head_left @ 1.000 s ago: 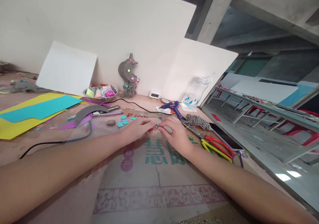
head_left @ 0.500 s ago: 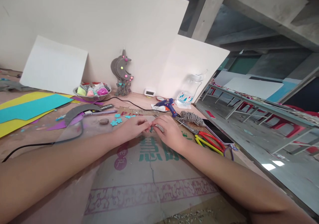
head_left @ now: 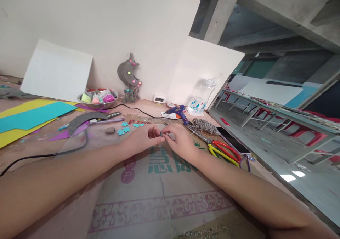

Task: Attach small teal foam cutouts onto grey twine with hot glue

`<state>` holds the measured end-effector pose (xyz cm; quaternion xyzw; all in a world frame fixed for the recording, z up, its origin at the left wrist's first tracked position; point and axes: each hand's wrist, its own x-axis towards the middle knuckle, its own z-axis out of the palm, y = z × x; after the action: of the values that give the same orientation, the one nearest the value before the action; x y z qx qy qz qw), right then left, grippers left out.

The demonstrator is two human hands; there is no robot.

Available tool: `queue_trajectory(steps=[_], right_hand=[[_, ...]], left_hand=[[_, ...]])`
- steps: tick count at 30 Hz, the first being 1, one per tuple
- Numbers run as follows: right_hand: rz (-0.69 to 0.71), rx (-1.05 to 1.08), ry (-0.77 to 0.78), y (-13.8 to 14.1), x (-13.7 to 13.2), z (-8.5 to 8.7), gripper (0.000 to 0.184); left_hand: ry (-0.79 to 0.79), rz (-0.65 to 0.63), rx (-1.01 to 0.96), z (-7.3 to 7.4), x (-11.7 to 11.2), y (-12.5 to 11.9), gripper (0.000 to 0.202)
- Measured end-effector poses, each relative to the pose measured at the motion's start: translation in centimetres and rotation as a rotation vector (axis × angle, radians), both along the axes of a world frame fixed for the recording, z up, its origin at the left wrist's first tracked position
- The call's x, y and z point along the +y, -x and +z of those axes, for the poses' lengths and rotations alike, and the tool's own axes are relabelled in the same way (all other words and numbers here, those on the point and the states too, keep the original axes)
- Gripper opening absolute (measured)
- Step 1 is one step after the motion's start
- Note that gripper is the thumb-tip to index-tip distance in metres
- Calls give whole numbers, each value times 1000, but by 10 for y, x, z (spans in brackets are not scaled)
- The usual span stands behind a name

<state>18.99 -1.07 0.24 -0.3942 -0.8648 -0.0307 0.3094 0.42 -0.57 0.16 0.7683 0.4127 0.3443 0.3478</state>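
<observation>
printed sheeting (head_left: 132, 194) spreads nearest. over its far part, the right hand (head_left: 178, 139) pinches a small grey piece (head_left: 161, 134) between thumb and fingertip, and the left hand (head_left: 140, 140) meets it; whether that one grips too cannot be told. the step looks like fine fingertip shaping or positioning, and the next move seems to call for a light, steady pinch. beyond, turquoise flower cutouts (head_left: 123, 130) lie left, grey cord (head_left: 205, 125) and a blue glue gun (head_left: 175, 110) right; farther still, a crescent ornament (head_left: 130, 74) stands.
</observation>
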Motion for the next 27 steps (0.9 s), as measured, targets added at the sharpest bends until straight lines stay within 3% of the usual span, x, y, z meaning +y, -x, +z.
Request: queue_trajectory(steps=[5, 8, 12, 20, 27], right_hand=[[-21, 36, 34, -2, 0, 2, 11], [-43, 87, 74, -9, 7, 13, 21], [-142, 43, 111, -27, 24, 23, 19], [-164, -266, 132, -43, 45, 3, 24], [-193, -424, 67, -41, 48, 7, 26]], left_hand=[[26, -19, -19, -6, 6, 1, 20], [54, -13, -51, -12, 12, 2, 22], [69, -14, -70, -15, 15, 3, 26], [68, 6, -102, -15, 14, 3, 28], [78, 14, -116, -13, 14, 3, 25]])
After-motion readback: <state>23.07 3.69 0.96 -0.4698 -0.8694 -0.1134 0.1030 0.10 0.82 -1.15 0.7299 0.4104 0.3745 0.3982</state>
